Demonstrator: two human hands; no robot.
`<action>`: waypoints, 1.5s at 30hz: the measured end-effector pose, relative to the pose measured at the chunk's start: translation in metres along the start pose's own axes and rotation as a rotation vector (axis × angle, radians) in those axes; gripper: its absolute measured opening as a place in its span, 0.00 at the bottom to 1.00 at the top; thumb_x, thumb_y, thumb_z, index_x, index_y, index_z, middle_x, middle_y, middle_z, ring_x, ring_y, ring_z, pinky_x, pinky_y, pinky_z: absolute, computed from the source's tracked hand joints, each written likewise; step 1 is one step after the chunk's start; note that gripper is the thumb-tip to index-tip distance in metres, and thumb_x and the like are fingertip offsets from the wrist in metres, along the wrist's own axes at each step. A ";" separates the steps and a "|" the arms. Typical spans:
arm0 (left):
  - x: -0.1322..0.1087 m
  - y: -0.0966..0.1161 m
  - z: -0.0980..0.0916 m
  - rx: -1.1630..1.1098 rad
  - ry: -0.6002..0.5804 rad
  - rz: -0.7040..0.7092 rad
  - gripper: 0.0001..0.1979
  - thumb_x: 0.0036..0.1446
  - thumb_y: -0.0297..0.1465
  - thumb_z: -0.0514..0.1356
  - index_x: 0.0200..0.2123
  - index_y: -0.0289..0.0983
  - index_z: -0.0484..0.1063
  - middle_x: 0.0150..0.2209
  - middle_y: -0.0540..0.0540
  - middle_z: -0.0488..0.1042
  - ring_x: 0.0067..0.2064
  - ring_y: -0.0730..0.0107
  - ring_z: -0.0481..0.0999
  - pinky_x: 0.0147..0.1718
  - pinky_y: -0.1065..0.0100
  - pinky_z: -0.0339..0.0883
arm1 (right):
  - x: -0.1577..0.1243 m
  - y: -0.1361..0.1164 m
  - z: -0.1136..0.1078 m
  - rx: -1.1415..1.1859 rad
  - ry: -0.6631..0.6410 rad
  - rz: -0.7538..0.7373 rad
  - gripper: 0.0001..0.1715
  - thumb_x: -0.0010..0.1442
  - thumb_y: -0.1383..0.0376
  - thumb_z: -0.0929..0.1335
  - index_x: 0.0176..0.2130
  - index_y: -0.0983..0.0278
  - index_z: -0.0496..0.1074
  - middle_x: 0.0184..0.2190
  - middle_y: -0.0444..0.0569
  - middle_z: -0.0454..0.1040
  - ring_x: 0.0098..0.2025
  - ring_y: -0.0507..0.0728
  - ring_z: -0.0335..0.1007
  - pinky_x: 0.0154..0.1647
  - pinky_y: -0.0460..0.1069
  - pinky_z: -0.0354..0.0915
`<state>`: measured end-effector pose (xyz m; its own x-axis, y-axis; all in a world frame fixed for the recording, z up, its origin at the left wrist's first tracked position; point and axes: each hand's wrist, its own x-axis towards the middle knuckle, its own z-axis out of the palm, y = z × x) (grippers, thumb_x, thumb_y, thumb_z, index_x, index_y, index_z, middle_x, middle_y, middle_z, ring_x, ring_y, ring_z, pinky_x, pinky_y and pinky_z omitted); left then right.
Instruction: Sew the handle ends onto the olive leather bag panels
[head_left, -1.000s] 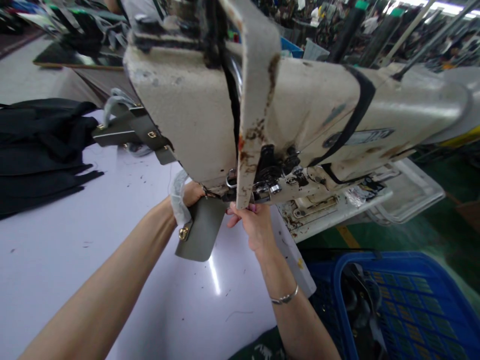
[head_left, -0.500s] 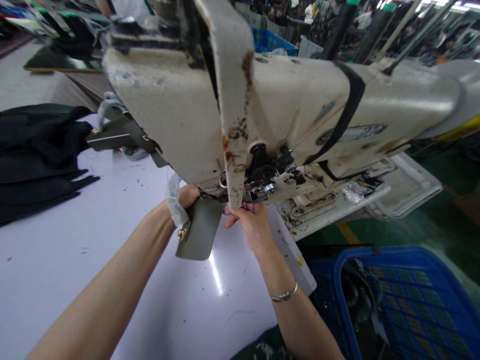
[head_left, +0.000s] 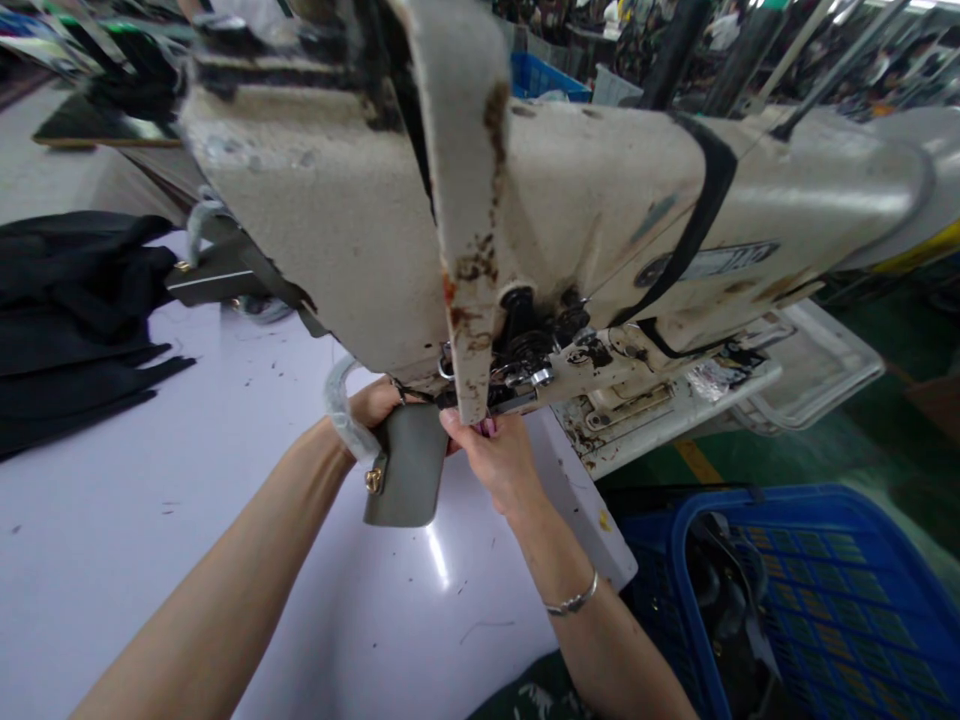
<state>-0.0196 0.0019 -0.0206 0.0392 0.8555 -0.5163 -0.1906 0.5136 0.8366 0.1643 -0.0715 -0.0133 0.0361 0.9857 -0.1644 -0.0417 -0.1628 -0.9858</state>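
A worn cream sewing machine head (head_left: 322, 230) fills the upper middle of the view, with its dark presser foot area (head_left: 525, 365) low at the centre. Under that area hangs a grey-green leather flap (head_left: 405, 470) with a small gold buckle (head_left: 373, 481) and a strip of white plastic wrap (head_left: 339, 410) beside it. My left hand (head_left: 379, 405) holds the flap from behind, close to the needle area. My right hand (head_left: 491, 460) pinches at the flap's upper right edge. The needle itself is hidden.
The machine stands on a white table top (head_left: 187, 520) with thread scraps. Black fabric pieces (head_left: 67, 320) lie at left, and a grey leather strap (head_left: 221, 275) sits behind the machine. A blue plastic crate (head_left: 810, 600) stands low at right, past a translucent tray (head_left: 825, 360).
The flap has swung from slanting to nearly upright. My right hand has moved left, closer to it, and the whole view has shifted slightly.
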 end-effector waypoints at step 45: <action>-0.040 -0.014 0.037 -0.153 0.051 0.065 0.18 0.35 0.32 0.75 0.33 0.34 0.81 0.31 0.43 0.81 0.27 0.60 0.78 0.26 0.63 0.76 | -0.003 -0.009 0.001 0.271 0.049 0.117 0.12 0.46 0.60 0.77 0.24 0.64 0.76 0.25 0.45 0.77 0.28 0.55 0.70 0.36 0.51 0.69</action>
<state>0.0179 -0.0366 -0.0049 -0.0270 0.8804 -0.4735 -0.3383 0.4377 0.8330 0.1634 -0.0729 -0.0040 0.0632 0.9568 -0.2840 -0.3130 -0.2512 -0.9159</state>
